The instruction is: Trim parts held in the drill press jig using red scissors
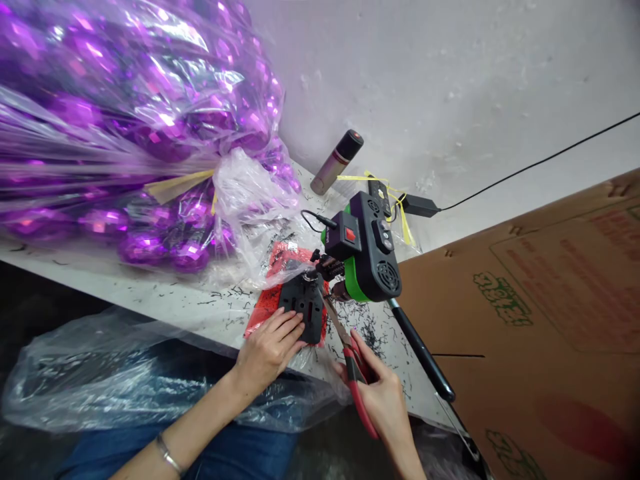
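Observation:
A small black-and-green bench drill press (373,247) stands on the white table, its black slotted base plate (301,308) resting over a red mat. My left hand (273,343) lies with fingers stretched out along the near edge of that plate, touching it. In my right hand (377,380) are long-nosed pliers (354,373) with red and black handles. Their jaws point up and left to the area under the drill head. What, if anything, sits between the jaw tips is too small to tell.
Clear plastic bags of shiny purple balls (165,133) fill the left. A spray can (337,162) and a black power adapter (420,205) stand behind the drill. A large cardboard box (530,320) borders the right, near the drill's lever (423,350). Dark shavings litter the table (200,293).

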Available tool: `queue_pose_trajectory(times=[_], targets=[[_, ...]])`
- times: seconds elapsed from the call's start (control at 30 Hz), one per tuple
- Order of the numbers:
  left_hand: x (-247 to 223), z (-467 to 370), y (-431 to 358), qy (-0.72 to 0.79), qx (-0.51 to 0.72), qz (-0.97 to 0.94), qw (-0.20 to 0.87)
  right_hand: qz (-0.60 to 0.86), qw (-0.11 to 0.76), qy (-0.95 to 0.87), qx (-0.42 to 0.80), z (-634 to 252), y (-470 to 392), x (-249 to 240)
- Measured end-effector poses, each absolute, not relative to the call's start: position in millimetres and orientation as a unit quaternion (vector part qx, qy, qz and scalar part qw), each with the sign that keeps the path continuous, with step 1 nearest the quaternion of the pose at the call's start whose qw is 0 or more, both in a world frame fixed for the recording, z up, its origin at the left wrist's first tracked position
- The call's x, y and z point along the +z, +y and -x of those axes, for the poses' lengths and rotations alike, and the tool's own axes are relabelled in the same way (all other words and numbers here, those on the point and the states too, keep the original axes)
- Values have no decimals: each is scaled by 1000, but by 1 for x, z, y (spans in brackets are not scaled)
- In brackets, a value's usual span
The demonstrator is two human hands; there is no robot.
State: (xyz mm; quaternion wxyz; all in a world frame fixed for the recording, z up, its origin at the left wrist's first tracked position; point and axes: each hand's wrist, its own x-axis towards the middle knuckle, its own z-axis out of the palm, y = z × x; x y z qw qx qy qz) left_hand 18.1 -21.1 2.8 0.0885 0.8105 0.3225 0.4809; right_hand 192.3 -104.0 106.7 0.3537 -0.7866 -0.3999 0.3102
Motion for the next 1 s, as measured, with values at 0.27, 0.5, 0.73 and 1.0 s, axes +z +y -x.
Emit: queue_pose_trajectory(times=[0.27,0.5,0.73,1.0], targets=[[5,-17,-21,323,479,-813,78,799,334,-404,296,-198,-110,104],[6,-18,-21,322,483,-811,72,792,339,-424,279,-200,-112,100],[6,-17,-21,324,480,-812,71,782,333,-466,247,-203,-112,90],[7,-18,-22,325,486,-807,81,790,308,-489,204,-218,-117,89]])
